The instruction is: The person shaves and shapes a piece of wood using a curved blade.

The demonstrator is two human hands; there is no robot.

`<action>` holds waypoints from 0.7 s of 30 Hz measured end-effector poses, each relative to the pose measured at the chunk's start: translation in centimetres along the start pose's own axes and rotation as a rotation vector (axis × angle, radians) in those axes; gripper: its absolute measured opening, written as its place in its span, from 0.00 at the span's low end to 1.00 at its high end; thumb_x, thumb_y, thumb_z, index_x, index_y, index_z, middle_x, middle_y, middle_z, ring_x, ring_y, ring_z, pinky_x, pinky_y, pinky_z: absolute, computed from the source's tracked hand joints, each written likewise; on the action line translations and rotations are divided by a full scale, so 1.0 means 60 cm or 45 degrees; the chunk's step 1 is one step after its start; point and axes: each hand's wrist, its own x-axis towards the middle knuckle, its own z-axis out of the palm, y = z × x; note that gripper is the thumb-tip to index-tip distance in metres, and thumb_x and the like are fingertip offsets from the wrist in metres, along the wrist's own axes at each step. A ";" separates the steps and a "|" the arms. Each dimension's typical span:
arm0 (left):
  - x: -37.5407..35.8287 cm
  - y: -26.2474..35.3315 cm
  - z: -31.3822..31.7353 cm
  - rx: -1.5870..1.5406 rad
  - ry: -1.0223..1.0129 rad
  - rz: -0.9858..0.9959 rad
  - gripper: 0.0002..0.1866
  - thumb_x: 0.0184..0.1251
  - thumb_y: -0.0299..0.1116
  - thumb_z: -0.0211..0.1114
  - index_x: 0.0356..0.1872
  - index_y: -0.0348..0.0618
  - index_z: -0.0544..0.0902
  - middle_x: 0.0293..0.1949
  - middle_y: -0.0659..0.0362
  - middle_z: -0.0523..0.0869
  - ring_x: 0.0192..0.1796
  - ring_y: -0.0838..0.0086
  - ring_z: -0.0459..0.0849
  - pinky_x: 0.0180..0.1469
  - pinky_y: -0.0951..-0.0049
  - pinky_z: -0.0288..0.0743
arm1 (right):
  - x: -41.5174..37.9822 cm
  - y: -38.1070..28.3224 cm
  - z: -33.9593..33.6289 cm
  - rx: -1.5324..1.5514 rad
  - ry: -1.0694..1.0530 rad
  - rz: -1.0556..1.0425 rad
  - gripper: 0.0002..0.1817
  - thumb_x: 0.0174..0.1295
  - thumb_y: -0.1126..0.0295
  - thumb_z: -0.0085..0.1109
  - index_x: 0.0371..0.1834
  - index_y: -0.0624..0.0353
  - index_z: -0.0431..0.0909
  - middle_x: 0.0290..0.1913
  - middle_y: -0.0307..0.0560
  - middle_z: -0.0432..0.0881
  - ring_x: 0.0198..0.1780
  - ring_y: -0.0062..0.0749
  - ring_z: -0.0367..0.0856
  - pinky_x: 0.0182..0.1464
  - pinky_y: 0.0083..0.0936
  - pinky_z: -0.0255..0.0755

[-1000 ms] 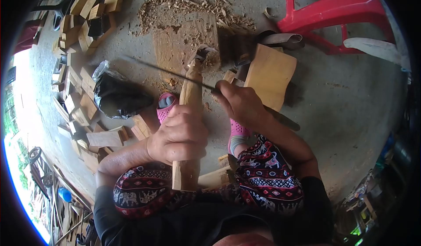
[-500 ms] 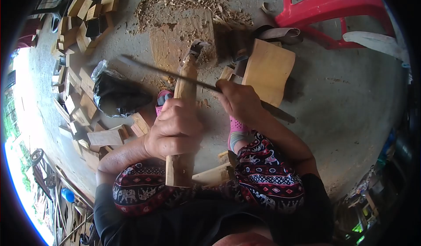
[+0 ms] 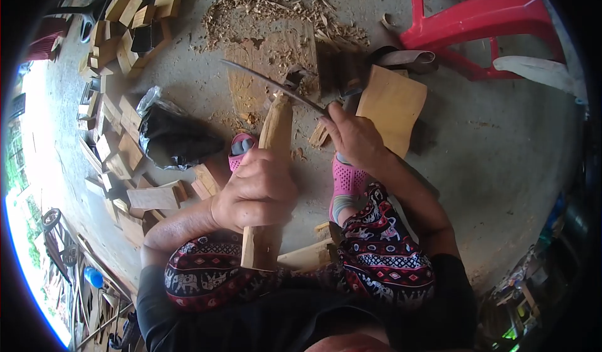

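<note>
My left hand [image 3: 260,189] is wrapped round a rough-hewn length of wood [image 3: 276,126], which stands out above and below the fist. Its lower end is squared off, and its upper end narrows. In my right hand [image 3: 357,137] is a long, dark, thin-bladed knife [image 3: 254,74]. The blade slants up to the left across the narrow top of the wood, overlapping it in this view. Part of the knife's rear end is hidden behind my hand and forearm. Beyond the wood lies a flat wooden block [image 3: 244,79] strewn with chips, a dark curved piece [image 3: 300,76] on it.
Wood shavings [image 3: 263,4] cover the floor beyond the block. Cut wood blocks [image 3: 153,196] lie in heaps on the left beside a black plastic bag [image 3: 175,135]. On the right are a tan board [image 3: 392,107] and a red plastic chair [image 3: 476,19]. Pink clogs [image 3: 348,179] are on my feet.
My right hand has moved the knife up and to the right, so its blade now crosses near the top of the wood instead of its middle. The left hand keeps its hold.
</note>
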 end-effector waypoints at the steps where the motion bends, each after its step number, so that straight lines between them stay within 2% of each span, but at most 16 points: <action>1: -0.005 -0.001 0.001 0.004 0.004 0.000 0.11 0.45 0.29 0.68 0.33 0.48 0.80 0.37 0.62 0.81 0.39 0.68 0.79 0.47 0.64 0.68 | 0.000 -0.002 -0.003 -0.008 -0.034 0.086 0.10 0.68 0.64 0.52 0.38 0.59 0.69 0.25 0.58 0.79 0.28 0.59 0.79 0.28 0.46 0.71; 2: -0.011 -0.004 0.004 -0.003 0.004 -0.009 0.11 0.45 0.29 0.68 0.33 0.48 0.80 0.37 0.62 0.81 0.39 0.68 0.79 0.47 0.64 0.68 | -0.003 -0.008 -0.008 -0.003 -0.041 0.093 0.10 0.68 0.64 0.52 0.38 0.59 0.69 0.25 0.58 0.79 0.28 0.59 0.79 0.28 0.46 0.71; 4: -0.016 -0.014 0.015 -0.038 0.165 0.089 0.11 0.46 0.29 0.67 0.33 0.48 0.80 0.37 0.62 0.81 0.39 0.68 0.79 0.46 0.64 0.68 | -0.013 -0.028 -0.029 0.058 0.055 -0.035 0.10 0.68 0.63 0.52 0.38 0.58 0.67 0.24 0.58 0.78 0.28 0.59 0.79 0.27 0.48 0.70; 8: -0.011 -0.012 0.014 -0.019 0.171 0.068 0.10 0.47 0.29 0.67 0.33 0.48 0.80 0.37 0.62 0.81 0.39 0.68 0.79 0.46 0.64 0.68 | -0.017 -0.037 -0.019 0.177 0.187 -0.160 0.11 0.69 0.62 0.51 0.38 0.58 0.66 0.22 0.58 0.76 0.27 0.60 0.78 0.25 0.50 0.69; 10: -0.011 -0.011 0.013 -0.048 0.110 0.064 0.10 0.47 0.28 0.67 0.33 0.49 0.80 0.36 0.63 0.80 0.39 0.69 0.79 0.46 0.64 0.68 | -0.002 0.010 0.015 0.028 -0.023 0.054 0.11 0.69 0.62 0.51 0.38 0.59 0.66 0.21 0.58 0.76 0.27 0.60 0.78 0.25 0.50 0.69; 11: -0.009 -0.013 0.012 -0.040 0.107 0.073 0.10 0.47 0.28 0.67 0.33 0.49 0.80 0.36 0.63 0.80 0.39 0.69 0.79 0.46 0.64 0.68 | 0.002 0.032 0.018 -0.054 -0.071 0.085 0.10 0.69 0.62 0.50 0.42 0.57 0.65 0.25 0.55 0.80 0.27 0.55 0.81 0.26 0.47 0.73; 16: -0.013 -0.012 0.011 -0.025 0.144 0.049 0.08 0.49 0.29 0.67 0.32 0.49 0.80 0.36 0.63 0.80 0.39 0.69 0.79 0.46 0.65 0.68 | -0.018 -0.025 -0.028 -0.041 0.088 -0.025 0.11 0.69 0.61 0.51 0.40 0.58 0.66 0.24 0.54 0.79 0.26 0.55 0.80 0.24 0.48 0.72; 18: -0.010 -0.010 0.012 -0.007 0.160 0.030 0.09 0.49 0.30 0.67 0.33 0.49 0.80 0.36 0.63 0.80 0.39 0.69 0.80 0.47 0.65 0.68 | -0.024 -0.046 -0.034 0.158 0.166 -0.113 0.11 0.68 0.61 0.52 0.39 0.57 0.67 0.23 0.53 0.79 0.26 0.53 0.81 0.24 0.46 0.72; 20: -0.004 -0.007 0.006 -0.028 0.134 0.002 0.09 0.48 0.30 0.68 0.33 0.49 0.80 0.36 0.62 0.80 0.38 0.69 0.80 0.46 0.65 0.68 | -0.019 -0.028 -0.009 0.176 0.132 -0.096 0.11 0.67 0.62 0.53 0.39 0.57 0.67 0.24 0.52 0.79 0.28 0.51 0.81 0.26 0.44 0.73; 21: -0.003 -0.005 0.005 -0.020 0.133 0.008 0.09 0.48 0.30 0.68 0.33 0.49 0.80 0.36 0.62 0.80 0.38 0.69 0.80 0.46 0.65 0.68 | -0.010 -0.018 0.000 0.145 0.008 0.020 0.11 0.67 0.62 0.54 0.40 0.58 0.70 0.24 0.53 0.79 0.28 0.52 0.81 0.28 0.43 0.73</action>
